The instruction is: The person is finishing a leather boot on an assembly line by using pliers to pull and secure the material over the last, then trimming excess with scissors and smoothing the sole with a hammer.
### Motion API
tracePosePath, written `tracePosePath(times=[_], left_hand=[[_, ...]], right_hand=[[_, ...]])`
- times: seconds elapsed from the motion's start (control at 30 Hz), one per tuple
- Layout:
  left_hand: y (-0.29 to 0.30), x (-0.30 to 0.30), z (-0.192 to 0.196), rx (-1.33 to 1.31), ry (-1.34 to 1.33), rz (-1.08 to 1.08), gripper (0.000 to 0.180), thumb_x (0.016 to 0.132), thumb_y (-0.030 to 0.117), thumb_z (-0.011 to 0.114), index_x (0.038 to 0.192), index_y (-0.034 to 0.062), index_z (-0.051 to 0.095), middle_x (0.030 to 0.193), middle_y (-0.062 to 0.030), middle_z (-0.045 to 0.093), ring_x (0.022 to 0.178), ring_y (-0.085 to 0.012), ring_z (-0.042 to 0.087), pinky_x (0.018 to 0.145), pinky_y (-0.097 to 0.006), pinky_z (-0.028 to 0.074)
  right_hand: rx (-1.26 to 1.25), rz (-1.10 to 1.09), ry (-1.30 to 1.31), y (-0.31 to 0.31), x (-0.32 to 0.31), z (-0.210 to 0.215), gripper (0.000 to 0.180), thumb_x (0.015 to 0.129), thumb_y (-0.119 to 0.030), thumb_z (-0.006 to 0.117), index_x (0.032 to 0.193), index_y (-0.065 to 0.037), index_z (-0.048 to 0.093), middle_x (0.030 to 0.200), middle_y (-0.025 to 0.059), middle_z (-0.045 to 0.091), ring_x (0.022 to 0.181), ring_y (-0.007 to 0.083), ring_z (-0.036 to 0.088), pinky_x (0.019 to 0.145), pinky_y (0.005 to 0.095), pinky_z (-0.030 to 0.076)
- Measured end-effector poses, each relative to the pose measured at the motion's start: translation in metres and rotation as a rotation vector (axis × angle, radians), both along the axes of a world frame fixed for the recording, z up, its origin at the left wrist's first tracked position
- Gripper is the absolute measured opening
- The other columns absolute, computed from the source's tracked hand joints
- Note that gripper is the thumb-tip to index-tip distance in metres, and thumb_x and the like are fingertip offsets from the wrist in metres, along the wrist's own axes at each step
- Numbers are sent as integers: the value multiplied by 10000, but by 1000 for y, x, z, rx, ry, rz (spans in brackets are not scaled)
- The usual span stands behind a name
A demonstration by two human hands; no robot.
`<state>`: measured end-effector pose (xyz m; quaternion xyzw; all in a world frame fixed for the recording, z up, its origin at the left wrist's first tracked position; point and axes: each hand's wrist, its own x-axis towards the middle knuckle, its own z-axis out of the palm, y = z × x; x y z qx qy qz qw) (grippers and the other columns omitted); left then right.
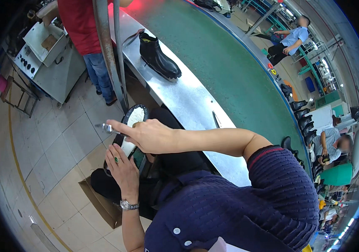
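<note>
Black shoe (131,126), white insole up: long axis near vertical, cupped by left hand (122,168); right hand (145,135) pinches metal tool (105,127), pointing left.

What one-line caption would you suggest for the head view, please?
Right hand works a small tool on an upturned boot sole steadied by the left hand, beside a green conveyor.

The person wears a dark navy ribbed knit short-sleeved shirt (238,210) with a red-trimmed cuff and white buttons. The left hand (122,166) carries a green-stoned ring and a silver metal wristwatch (128,205). The right hand (148,135) is bare.
</note>
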<state>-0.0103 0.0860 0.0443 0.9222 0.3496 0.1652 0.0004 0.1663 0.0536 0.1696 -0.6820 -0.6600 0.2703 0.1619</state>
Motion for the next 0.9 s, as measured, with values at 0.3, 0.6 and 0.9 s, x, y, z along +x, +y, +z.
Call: tracePosePath(times=[0.3, 0.6, 0.9], left_hand=[[-2, -10, -12, -18, -101, 63, 664, 853, 175, 662, 1403, -57, 371, 1435, -224, 393, 1330, -397, 371, 1107, -480, 330], [-1, -1, -9, -61, -281, 17, 648, 813, 125, 667, 1325, -152, 383, 1362, -309, 415, 1270, -461, 402, 1077, -519, 334], [1, -31, 26, -271, -157, 169, 719, 681, 85, 782, 1306, -71, 461, 1241, -212, 548, 1135, -370, 531, 941, -397, 476]], right_hand=[[-60, 49, -97, 6, -22, -15, 982, 690, -62, 726, 1496, -150, 173, 806, 175, 691, 728, 390, 682, 628, 450, 540], [93, 11, -114, 5, -26, -36, 641, 897, -121, 571, 1473, -130, 288, 644, 213, 623, 614, 410, 632, 574, 493, 478], [30, 131, -135, 3, -39, -47, 650, 904, -140, 554, 1471, -74, 243, 663, 228, 622, 619, 414, 630, 582, 509, 486]])
